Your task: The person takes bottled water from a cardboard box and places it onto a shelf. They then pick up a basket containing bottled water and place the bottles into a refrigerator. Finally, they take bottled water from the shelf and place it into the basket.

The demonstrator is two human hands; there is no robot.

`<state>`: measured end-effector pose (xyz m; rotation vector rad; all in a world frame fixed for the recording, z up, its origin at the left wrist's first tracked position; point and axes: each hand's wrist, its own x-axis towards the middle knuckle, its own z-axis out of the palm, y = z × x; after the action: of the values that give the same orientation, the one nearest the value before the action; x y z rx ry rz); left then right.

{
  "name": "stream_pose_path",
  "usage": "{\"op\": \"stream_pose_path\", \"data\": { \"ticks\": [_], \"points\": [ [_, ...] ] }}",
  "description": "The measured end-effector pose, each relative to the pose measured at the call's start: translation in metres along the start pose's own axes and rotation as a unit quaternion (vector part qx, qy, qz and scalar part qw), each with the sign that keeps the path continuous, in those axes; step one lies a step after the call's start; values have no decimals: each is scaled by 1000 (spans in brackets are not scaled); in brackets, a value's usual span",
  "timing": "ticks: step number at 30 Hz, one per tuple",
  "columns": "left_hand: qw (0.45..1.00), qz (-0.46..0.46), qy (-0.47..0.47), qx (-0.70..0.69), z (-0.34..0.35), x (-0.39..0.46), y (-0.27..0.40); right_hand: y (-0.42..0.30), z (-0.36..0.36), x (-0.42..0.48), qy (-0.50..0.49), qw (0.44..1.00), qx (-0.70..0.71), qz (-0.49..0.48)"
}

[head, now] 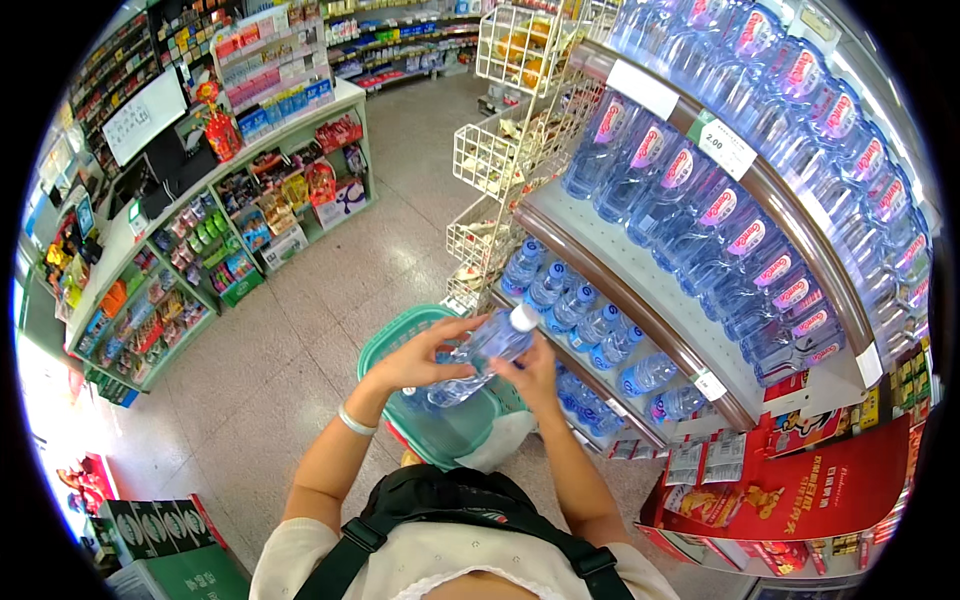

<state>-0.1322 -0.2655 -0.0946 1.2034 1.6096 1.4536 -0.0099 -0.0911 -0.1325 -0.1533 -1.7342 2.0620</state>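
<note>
A clear plastic water bottle (499, 336) with a white cap is tilted, its cap end towards the shelves. My left hand (424, 356) grips its left side, thumb along the bottle. My right hand (531, 373) holds it from the right, near the capped end. Beneath both hands is a green plastic shopping basket (369, 349). Another clear bottle (444, 394) seems to lie in the basket, partly hidden by my left hand and the held bottle. A white bag or cloth (501, 444) hangs over the basket's near right side.
Shelves (592, 225) on the right bear large water bottles (679, 176) above and small bottles (574, 304) below. A white wire rack (487, 165) adjoins them. A shop counter (349, 94) stands at left. A red display (780, 487) juts out at lower right.
</note>
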Motion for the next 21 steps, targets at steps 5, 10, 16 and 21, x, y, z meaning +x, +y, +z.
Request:
{"op": "stream_pose_path", "data": {
  "ticks": [5,10,16,21],
  "points": [
    [995,-22,-29,-89,5,12,27,-52,-16,28,-4,997,39,-59],
    [997,-59,-47,12,18,28,40,-85,-28,38,-9,997,45,-65],
    [940,-24,-151,-306,39,43,25,-94,-37,34,-38,997,39,-47],
    [977,16,-20,-212,58,42,39,-105,-41,30,5,999,-21,-49]
  ]
}}
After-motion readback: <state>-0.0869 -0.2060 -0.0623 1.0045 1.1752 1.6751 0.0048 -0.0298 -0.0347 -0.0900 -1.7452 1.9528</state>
